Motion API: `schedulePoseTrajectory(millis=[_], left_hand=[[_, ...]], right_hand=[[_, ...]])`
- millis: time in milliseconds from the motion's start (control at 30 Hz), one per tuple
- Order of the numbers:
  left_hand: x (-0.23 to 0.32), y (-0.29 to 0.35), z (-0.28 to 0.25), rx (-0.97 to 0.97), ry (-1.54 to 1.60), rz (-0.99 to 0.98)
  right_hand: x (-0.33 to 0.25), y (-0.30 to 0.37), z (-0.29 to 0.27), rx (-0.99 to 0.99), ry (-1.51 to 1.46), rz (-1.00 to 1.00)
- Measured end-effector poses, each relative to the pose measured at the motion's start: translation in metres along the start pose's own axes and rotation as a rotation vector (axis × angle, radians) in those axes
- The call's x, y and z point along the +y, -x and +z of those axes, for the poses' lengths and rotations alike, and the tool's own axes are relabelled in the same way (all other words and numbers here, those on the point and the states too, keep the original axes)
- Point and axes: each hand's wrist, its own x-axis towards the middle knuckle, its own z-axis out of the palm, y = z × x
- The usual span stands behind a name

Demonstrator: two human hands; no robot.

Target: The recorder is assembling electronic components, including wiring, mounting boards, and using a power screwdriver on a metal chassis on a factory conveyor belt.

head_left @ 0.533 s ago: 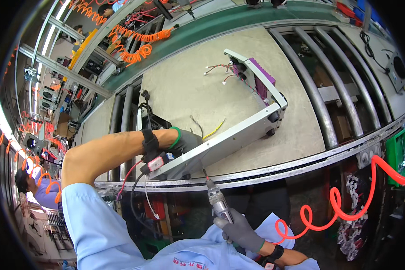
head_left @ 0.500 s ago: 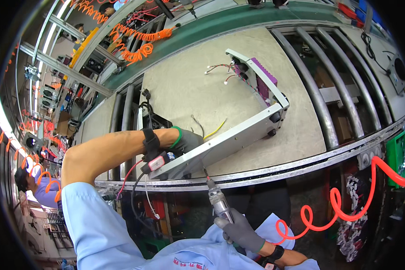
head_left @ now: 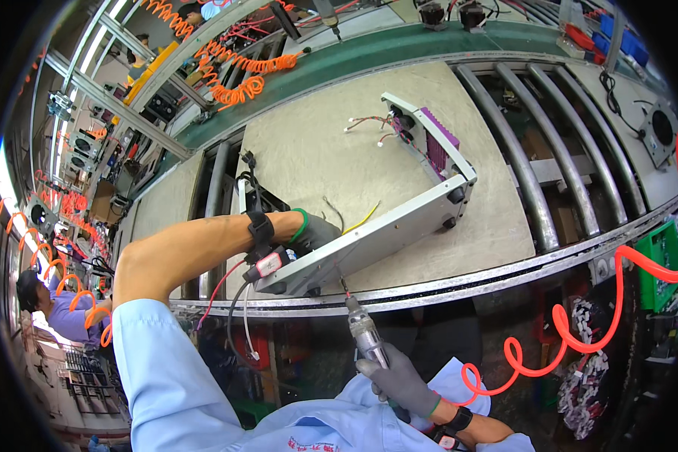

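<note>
A light grey metal housing stands on its edge on a pale board. At its right end are a purple finned heat sink and loose connector wires. My left hand, in a grey glove with a green cuff, reaches behind the near panel; its fingers are hidden there. Below, my gloved right hand is wrapped round a silver power screwdriver. The screwdriver's bit points up at the outer face of the panel, near its lower edge. A yellow wire sticks up behind the panel.
Metal rollers flank the board on the right, with a rail along the near side. A coiled red air hose hangs at right beside a green crate. A green conveyor belt runs beyond. Another person is far left.
The whole view has shifted slightly. Both hands hold nearly the same places, and the screwdriver still points at the panel.
</note>
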Motion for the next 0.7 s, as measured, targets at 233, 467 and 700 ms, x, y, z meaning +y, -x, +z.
schedulePoseTrajectory(millis=[233, 467, 700], left_hand=[[0.068, 0.044, -0.028, 0.244, -0.296, -0.125], [0.107, 0.125, 0.015, 0.757, -0.28, 0.351], [0.083, 0.098, 0.093, 1.114, -0.321, 0.343]], right_hand=[[-0.003, 0.014, -0.017, -0.039, 0.073, -0.009], [0.029, 0.067, -0.08, 0.161, 0.523, -0.251], [0.015, 0.173, -0.159, 0.502, 1.187, -0.279]])
